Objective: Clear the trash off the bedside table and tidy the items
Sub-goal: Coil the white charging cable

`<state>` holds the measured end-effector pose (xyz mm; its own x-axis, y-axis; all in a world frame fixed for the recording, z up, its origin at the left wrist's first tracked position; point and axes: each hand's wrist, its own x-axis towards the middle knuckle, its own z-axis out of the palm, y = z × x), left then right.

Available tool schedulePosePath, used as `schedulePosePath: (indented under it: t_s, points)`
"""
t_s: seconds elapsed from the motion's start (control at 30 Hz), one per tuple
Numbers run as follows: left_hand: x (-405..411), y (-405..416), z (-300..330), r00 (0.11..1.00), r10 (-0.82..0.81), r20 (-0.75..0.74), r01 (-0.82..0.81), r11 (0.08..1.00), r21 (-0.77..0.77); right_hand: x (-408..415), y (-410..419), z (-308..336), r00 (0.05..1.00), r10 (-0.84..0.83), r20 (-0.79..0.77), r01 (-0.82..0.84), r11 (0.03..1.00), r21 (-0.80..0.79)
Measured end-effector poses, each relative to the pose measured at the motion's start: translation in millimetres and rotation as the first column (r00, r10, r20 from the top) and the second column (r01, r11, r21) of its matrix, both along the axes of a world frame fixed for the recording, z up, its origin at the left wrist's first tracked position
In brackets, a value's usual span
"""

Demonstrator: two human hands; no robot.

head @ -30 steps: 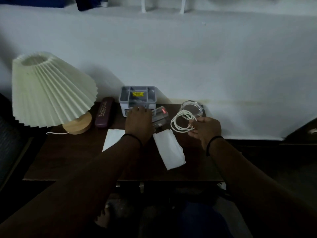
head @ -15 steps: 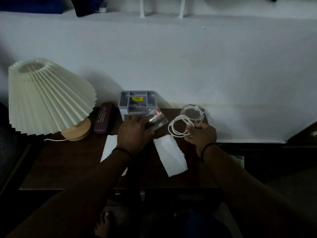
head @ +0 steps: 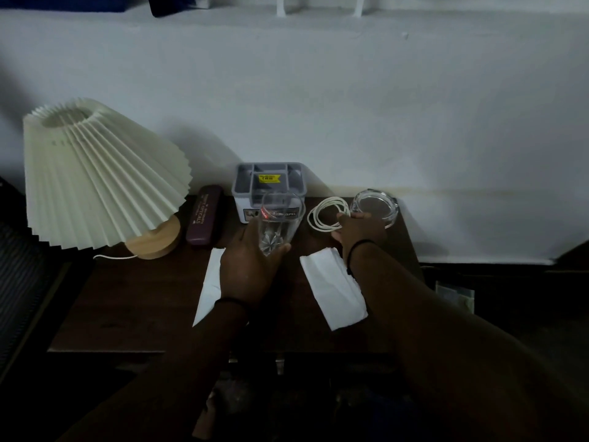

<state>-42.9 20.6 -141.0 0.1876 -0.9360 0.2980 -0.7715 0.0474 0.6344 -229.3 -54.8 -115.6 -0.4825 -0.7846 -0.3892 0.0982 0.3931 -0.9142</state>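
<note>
The left hand (head: 247, 266) curls round a clear glass (head: 276, 223), tilted above the bench (head: 134, 291) before the grey organiser (head: 269, 183). The right hand (head: 358, 231) pinches a coiled white cable (head: 322, 213) — beside a glass ashtray (head: 376, 207). Two white tissues (head: 331, 291) lie nearer the bench's front edge.

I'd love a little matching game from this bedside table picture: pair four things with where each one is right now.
Things:
1. clear drinking glass
2. coiled white cable
3. dark maroon spectacle case
4. grey plastic organiser box

Places:
A. at the back against the wall
B. lying between the lamp and the organiser
C. held by the left hand
D. at the fingers of the right hand

Pairs: 1-C, 2-D, 3-B, 4-A
</note>
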Motion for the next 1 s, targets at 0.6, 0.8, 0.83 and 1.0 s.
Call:
schedulePosePath:
  t_s: [0.6, 0.8, 0.83, 1.0]
  points:
    - [-7, -10, -9, 0.994, 0.021, -0.105, -0.021, 1.000, -0.002, 11, -9, -9, 0.855, 0.181, -0.485, -0.164, 0.983, 0.079]
    - [-9, -19, -9, 0.995, 0.010, -0.102, -0.009, 1.000, 0.017, 12, -13, -16, 0.936, 0.139, -0.322, -0.141, 0.990, 0.018]
    - [-9, -19, -9, 0.995, 0.010, -0.100, -0.008, 1.000, 0.021, 11, -12, -18, 0.936, 0.122, -0.330, -0.130, 0.991, -0.004]
    - [-9, -13, -5, 0.995, 0.027, -0.095, -0.023, 0.998, 0.050, 10, 3, -11, 0.829, 0.138, -0.541, -0.174, 0.985, -0.015]
